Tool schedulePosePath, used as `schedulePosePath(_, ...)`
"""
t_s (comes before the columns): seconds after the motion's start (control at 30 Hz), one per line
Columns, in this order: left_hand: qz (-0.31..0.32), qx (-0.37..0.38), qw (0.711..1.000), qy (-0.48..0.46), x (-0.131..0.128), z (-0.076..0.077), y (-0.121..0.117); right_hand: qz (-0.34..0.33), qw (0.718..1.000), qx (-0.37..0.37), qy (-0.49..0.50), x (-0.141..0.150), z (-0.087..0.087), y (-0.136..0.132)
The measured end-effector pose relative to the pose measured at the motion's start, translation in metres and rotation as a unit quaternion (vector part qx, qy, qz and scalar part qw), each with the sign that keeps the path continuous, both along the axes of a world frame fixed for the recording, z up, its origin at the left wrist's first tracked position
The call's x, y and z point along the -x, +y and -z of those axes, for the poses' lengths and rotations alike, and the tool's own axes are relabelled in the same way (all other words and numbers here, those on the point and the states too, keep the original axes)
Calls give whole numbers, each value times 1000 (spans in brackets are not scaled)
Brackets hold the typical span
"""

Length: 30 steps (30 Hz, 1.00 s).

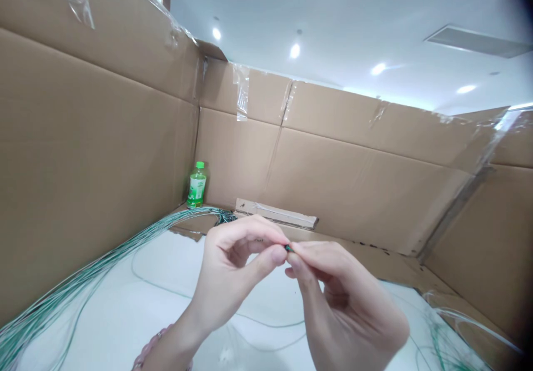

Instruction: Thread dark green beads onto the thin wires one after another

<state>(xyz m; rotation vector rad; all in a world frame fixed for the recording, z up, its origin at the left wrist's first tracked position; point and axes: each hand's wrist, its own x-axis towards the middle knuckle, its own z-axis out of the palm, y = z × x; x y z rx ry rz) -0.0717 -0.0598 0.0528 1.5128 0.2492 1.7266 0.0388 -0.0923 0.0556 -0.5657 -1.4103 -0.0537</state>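
Observation:
My left hand (227, 276) and my right hand (347, 299) meet above the white work surface (154, 326), thumb and forefinger pinched on each side. Between the fingertips is a small dark green piece (288, 248), mostly covered, so its exact kind does not show. A thin green wire (270, 325) runs across the surface below and behind the hands; whether it joins the piece I cannot tell. Around my left wrist is a pink beaded bracelet (155, 344).
A large bundle of green and white wires (120, 254) stretches along the left side to the back corner. Beyond it stands a green-capped bottle (197, 186). Cardboard walls (333, 165) enclose the area. More loose wires (441, 335) lie at the right, and a cardboard strip (277, 214) sits behind.

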Motion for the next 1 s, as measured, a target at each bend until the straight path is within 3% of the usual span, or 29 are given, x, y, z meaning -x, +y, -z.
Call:
schedulePosePath(0.17,10,10,1000,-8,0,1,0,-20,999,13,-25,-4,-1,-1)
schedulePosePath(0.63,-59,-21,998,8,-1,0,-2,68,996,1,-57,-4,0,-3)
schedulePosePath(1.0,-68,-44,997,14,-2,2,-2,68,996,2,-55,-3,0,-4)
